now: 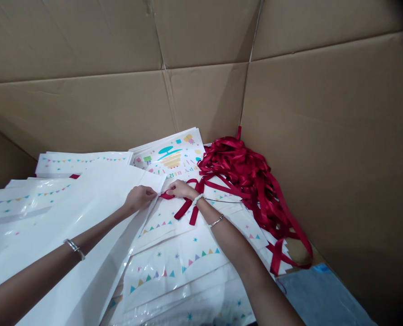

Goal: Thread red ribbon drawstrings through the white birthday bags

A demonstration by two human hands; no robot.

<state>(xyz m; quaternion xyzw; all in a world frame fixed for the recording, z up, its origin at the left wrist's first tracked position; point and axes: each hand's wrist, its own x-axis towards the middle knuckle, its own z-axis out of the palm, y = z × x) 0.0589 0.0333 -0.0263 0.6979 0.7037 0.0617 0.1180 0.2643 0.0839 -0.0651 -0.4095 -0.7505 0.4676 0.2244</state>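
My left hand [140, 199] is closed in a pinch at the edge of a large white glossy sheet [86, 213], which spreads out to the left under my forearm. Just right of it, my right hand [180, 189] is closed on a short piece of red ribbon [167, 195] that reaches the sheet's edge. By my right wrist lies a tied red ribbon bow [199, 186] with loose tails. A thin dark cord [222, 200] runs right from that wrist area. Under both hands are printed white sheets [177, 267] with coloured bunting and stars.
A tangled heap of red ribbons [237, 165] lies at the right, its loops hanging down. Behind is a stack with a birthday cake print [169, 156]. More printed sheets [14, 203] lie left. Cardboard walls [340, 136] rise around, and bluish plastic [320, 294] lies lower right.
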